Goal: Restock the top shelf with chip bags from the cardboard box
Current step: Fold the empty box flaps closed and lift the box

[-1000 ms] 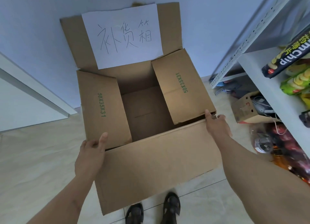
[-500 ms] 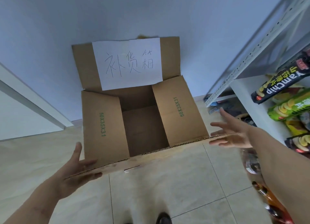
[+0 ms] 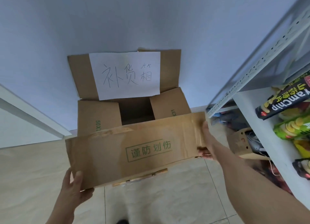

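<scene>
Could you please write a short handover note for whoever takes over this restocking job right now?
Left hand: grips the near flap's lower left corner.
Right hand: holds the flap's right end.
The box stands on the floor by the wall, far flap up with a paper label; what shows of its inside holds no bags.
Chip bags lie on the shelf at right.
Done: box appears emptied.
Left: probably just closing the box.

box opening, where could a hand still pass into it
The dark gap between the two side flaps of the cardboard box, under the paper sign. The near flap, held by left hand and right hand, covers the front.
</scene>
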Demonstrator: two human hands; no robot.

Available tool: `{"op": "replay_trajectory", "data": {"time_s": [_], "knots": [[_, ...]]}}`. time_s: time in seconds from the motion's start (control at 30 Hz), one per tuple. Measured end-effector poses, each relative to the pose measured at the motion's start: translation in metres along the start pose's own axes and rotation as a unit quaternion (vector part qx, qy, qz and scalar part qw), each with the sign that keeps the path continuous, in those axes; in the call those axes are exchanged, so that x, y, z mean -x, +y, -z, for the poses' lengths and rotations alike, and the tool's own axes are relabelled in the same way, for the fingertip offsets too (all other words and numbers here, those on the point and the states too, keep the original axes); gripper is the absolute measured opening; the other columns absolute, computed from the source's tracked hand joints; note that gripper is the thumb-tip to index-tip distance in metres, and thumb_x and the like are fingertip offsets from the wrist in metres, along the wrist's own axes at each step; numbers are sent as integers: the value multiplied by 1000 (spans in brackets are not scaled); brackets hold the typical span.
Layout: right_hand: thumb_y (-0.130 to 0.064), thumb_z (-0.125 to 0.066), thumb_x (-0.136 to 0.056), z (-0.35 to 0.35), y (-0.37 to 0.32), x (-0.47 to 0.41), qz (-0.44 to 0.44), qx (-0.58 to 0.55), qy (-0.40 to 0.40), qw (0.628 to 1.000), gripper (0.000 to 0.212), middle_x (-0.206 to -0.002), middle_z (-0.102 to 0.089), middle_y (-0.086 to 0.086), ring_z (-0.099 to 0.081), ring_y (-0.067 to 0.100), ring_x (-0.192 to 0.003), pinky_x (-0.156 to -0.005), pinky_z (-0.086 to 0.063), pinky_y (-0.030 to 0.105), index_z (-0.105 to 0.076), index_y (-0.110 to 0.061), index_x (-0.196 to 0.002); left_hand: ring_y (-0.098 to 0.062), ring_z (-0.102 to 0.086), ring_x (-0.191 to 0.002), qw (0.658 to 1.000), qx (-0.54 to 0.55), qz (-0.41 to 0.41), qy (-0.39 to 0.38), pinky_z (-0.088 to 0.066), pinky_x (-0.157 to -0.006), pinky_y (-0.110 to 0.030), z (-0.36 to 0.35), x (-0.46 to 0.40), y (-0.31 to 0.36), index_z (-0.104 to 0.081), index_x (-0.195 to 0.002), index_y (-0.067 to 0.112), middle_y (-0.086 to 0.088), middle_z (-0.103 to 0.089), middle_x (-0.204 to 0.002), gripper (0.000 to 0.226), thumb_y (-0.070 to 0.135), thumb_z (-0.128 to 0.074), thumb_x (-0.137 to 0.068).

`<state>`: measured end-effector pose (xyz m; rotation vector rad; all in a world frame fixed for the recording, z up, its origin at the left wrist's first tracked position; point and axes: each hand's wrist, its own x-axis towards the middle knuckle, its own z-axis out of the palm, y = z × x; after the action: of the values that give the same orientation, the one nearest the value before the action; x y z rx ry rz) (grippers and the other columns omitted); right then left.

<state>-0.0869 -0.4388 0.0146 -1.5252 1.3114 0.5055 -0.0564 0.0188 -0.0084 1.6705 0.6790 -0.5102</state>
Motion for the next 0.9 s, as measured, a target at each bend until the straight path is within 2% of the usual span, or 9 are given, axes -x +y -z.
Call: {"op": "replay_trajectory", "data": {"time_s": [0.07,0.1,0.17,0.2,0.33,0.5,0.63,0.73,0.9], "knots": [[-107,-4,-51,-7,0,-15,10,83,13,996,108,-79,-54,19,-54,23,-64,-71,-52,37,-58,-20,-86,-40,-72,-68,992,-114,-14,57,-60,-69,-47,-3,-11,1,-32,-149,35,-15,-62,-123,71,67,-57,-90],[-107,-1,-49,-11,-2,-29,7,125,23,992,116,-91,-56,26,-60,28,-82,-84,-49,43,-63,-22,-98,-36,-72,-61,979,-190,-22,70,-59,-74,-48,-4,-17,3,-34,-148,33,-12,-66,-115,78,76,-51,-85],[-102,6,-56,-18,-8,-44,1,227,49,973,133,-139,-50,29,-43,38,-135,-114,-26,55,-55,-18,-139,-34,-74,-73,945,-318,-3,72,-54,-85,-45,-1,-33,5,-41,-144,27,-8,-70,-107,86,86,-37,-81],[-101,8,-58,-21,-10,-42,-3,266,69,961,133,-148,-44,25,-35,38,-142,-115,-21,56,-48,-18,-146,-35,-72,-90,924,-376,7,66,-50,-89,-43,-1,-38,10,-42,-145,26,-10,-71,-114,90,88,-34,-81],[-96,-8,-71,-39,-5,-34,-26,350,173,920,107,-140,-41,16,-44,37,-128,-107,-33,51,-42,-26,-144,-39,-59,-122,909,-412,-23,49,-46,-96,-49,-4,-71,34,-23,-155,26,-12,-58,-141,105,81,-60,-74],[-91,-32,-75,-55,12,-57,-5,222,226,949,95,-128,-49,17,-55,42,-114,-90,-43,51,-40,-20,-139,-34,-50,-127,883,-435,-176,20,-47,-101,-55,-30,-147,110,-24,-149,25,-3,-44,-142,120,69,-83,-54],[-94,-35,-71,-55,23,-69,22,219,277,935,94,-116,-61,14,-61,40,-102,-82,-46,49,-48,-20,-127,-21,-36,-145,959,-220,-175,26,-34,-114,-43,-71,-203,181,-2,-159,33,8,-23,-163,121,58,-81,-70],[-96,-33,-69,-56,27,-72,26,222,285,932,93,-105,-66,11,-63,37,-95,-82,-49,48,-50,-21,-119,-14,-29,-149,974,-101,-200,32,-25,-112,-31,-85,-230,220,0,-161,30,8,-18,-167,99,62,-61,-90],[-90,-38,-76,-59,26,-67,12,227,284,932,85,-104,-66,15,-62,39,-97,-82,-47,47,-49,-19,-122,-11,-40,-142,988,93,-119,33,-38,-113,-34,-89,-223,251,-63,-128,37,21,-63,-130,78,90,-30,-81]]}}
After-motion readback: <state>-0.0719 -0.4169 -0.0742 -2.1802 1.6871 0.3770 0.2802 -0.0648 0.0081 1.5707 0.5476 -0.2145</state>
